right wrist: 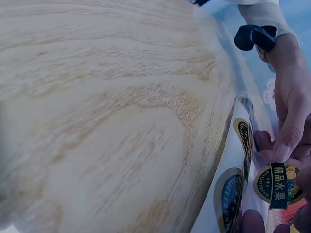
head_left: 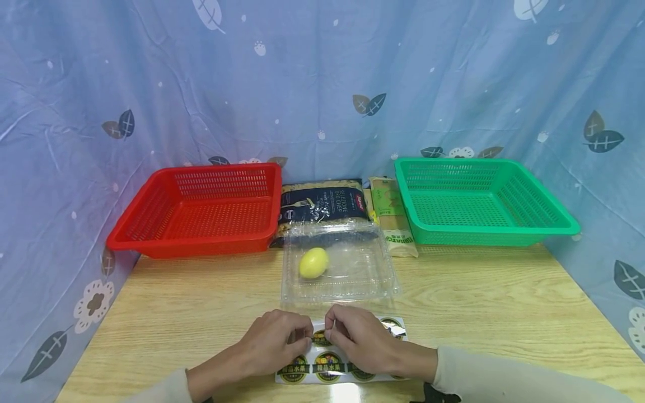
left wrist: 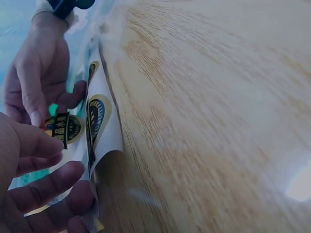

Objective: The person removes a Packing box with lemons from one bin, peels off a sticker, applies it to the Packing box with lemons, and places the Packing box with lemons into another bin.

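Between my two hands a round black-and-gold fruit label sticker (right wrist: 278, 185) stands up off the sheet, with a dark band of writing across it. My left hand (head_left: 276, 340) pinches one end of that band between thumb and fingers. The other end is pinched by my right hand (head_left: 365, 341). Beneath both hands lies a white sticker sheet (head_left: 370, 378) with several more of the same labels; its edge curls up in the left wrist view. Just beyond the hands, a yellow lemon (head_left: 313, 263) sits in the left part of a clear plastic clamshell box (head_left: 347, 291).
A red plastic basket (head_left: 196, 246) stands at the back left and a green one (head_left: 494, 235) at the back right. Between them lie a dark pasta bag (head_left: 327, 204) and a green-and-tan packet (head_left: 393, 218). A blue patterned curtain (head_left: 322, 84) encloses the wooden table (head_left: 478, 313).
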`<state>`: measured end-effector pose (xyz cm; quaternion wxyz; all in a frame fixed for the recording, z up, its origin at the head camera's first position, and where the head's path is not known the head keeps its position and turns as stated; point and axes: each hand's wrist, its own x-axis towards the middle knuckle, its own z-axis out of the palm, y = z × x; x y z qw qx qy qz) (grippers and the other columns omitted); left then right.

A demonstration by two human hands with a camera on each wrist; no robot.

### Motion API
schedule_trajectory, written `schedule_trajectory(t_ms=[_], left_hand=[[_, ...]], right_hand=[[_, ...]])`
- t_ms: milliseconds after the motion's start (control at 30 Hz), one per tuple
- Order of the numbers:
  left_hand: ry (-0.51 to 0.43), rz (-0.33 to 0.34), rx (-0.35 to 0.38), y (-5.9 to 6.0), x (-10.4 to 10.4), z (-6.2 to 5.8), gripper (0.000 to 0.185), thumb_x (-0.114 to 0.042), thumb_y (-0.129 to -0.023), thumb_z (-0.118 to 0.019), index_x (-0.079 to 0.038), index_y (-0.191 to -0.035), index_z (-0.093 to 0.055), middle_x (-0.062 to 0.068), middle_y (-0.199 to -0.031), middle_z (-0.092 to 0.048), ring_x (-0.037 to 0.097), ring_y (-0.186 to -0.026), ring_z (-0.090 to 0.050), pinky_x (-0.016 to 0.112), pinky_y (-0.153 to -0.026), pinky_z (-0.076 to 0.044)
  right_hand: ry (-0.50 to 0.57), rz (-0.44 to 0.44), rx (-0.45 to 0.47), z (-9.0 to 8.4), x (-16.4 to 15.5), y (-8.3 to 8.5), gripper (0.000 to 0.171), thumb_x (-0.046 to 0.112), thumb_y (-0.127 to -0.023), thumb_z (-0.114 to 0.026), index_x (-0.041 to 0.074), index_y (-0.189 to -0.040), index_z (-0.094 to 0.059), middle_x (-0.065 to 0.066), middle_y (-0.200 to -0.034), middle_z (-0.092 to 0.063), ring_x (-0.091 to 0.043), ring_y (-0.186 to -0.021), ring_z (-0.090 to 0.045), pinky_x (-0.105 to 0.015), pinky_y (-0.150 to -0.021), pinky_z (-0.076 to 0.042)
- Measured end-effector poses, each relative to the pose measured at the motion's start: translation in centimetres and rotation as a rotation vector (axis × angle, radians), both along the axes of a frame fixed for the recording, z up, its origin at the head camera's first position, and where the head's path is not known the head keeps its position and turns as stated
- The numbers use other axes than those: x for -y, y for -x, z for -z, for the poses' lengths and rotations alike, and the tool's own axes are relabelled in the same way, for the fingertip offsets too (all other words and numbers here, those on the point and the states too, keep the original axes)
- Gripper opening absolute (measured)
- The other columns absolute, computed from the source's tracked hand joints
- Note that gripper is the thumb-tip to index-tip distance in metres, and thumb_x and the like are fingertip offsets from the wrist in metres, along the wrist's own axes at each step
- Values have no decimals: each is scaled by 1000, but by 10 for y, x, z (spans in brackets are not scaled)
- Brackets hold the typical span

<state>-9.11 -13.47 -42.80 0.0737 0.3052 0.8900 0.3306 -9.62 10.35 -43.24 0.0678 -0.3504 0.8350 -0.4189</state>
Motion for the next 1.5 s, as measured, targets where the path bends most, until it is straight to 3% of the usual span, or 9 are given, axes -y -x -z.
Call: schedule_trajectory(t_ms=[267,533,700,967,1167,1500], left_hand=[[-32,-11,25,-3,0,-6,18,-12,-89,-70,-27,-79,-66,-21,-62,-56,-4,-56,-52,20,-51,-42],[-47,-26,9,-5,-1,-13,18,-10,-88,-71,-26,-79,-67,-21,-65,-57,-4,-56,-48,20,-48,-41],[-81,-15,-2,-5,-3,-16,17,-8,-88,-70,-23,-79,-68,-21,-67,-58,-5,-51,-46,19,-47,-42],[-174,12,6,-1,-6,-27,15,-3,-88,-69,-16,-79,-70,-18,-68,-59,-4,-52,-48,20,-48,-47],[-204,18,-32,4,-9,-37,17,-1,-86,-68,-15,-77,-69,-17,-64,-58,-5,-51,-47,19,-46,-46],[-224,4,-39,13,-11,-53,13,-3,-86,-68,-12,-77,-71,-14,-63,-59,-1,-51,-50,21,-46,-47]], right_hand=[[26,-1,-33,-1,-1,-2,9,15,-102,-61,22,-97,-56,13,-81,-49,1,-68,-44,-17,-57,-44],[76,-23,5,-5,-2,0,10,14,-102,-61,21,-96,-58,13,-75,-53,2,-59,-47,-18,-52,-46],[146,-46,-34,-8,-3,1,10,10,-101,-61,18,-95,-58,11,-77,-55,3,-61,-48,-18,-51,-47],[198,-30,-80,-25,-7,0,7,6,-99,-63,13,-97,-60,5,-82,-61,0,-68,-53,-21,-55,-51],[198,-12,-93,-34,-10,3,11,2,-96,-64,12,-99,-61,3,-85,-63,-3,-72,-56,-23,-59,-54],[212,23,-130,-47,-12,11,16,-3,-93,-65,12,-100,-62,7,-80,-59,-3,-69,-55,-23,-52,-50]])
